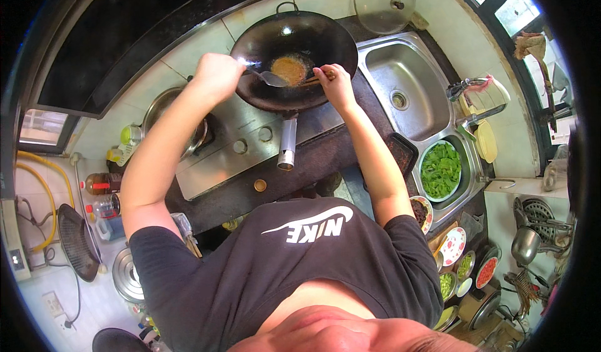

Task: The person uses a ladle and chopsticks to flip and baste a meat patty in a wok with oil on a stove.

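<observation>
A large dark wok (324, 37) sits on the gas stove, its metal-sleeved handle (288, 140) pointing towards me. Frothy golden-brown food (288, 70) lies in oil at its bottom. My left hand (218, 77) is closed around the handle of a metal spatula (273, 79), whose blade rests at the food's near left edge. Over the wok's right rim, my right hand (335, 82) holds wooden chopsticks (311, 82), their tips by the food's right side.
A stainless steel double sink (407, 86) stands right of the stove, with a bowl of leafy greens (441, 169). A lidded pot (162, 112) is at the left burner. A glass lid (385, 4) leans behind. Plates of chopped food (487, 272) line the right counter. A small round cap (260, 185) lies on the counter's front.
</observation>
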`<state>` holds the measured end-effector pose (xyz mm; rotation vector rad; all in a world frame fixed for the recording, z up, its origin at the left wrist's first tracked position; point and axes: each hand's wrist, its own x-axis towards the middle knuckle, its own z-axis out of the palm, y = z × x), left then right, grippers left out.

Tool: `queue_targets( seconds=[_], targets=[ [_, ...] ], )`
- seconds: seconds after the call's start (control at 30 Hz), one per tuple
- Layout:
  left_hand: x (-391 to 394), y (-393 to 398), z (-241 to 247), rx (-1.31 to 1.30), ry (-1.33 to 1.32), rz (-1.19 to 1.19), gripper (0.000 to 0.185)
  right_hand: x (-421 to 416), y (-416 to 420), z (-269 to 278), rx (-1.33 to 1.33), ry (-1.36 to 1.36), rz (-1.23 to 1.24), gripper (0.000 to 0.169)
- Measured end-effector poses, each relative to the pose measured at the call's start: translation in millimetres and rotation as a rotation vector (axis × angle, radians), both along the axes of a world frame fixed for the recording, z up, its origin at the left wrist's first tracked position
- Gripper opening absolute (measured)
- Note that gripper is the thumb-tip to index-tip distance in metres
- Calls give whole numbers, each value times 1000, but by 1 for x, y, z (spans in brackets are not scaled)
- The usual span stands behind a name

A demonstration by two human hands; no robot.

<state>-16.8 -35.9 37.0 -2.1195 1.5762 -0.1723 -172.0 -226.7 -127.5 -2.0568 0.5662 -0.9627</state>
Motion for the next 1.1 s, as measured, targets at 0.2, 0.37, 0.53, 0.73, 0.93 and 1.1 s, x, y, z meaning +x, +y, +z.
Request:
queue_targets(
  seconds=[0.2,0.37,0.53,0.73,0.93,1.1],
  targets=[
    [9,-3,-18,-147,-9,-63,28,-9,6,25,-44,-34,-43,21],
    [8,7,0,-110,7,-39,29,-45,12,56,3,-66,-110,17],
    [11,-45,-8,-60,-23,53,32,-64,20,73,-56,-81,-182,17],
    [26,-86,-28,-80,26,86,33,-79,26,71,-83,-91,-198,16],
    [24,-84,-24,5,5,50,34,-91,28,78,-64,-119,-224,17],
    [28,-60,-9,-49,15,-16,31,-92,29,84,-59,-158,-216,17]
  ],
)
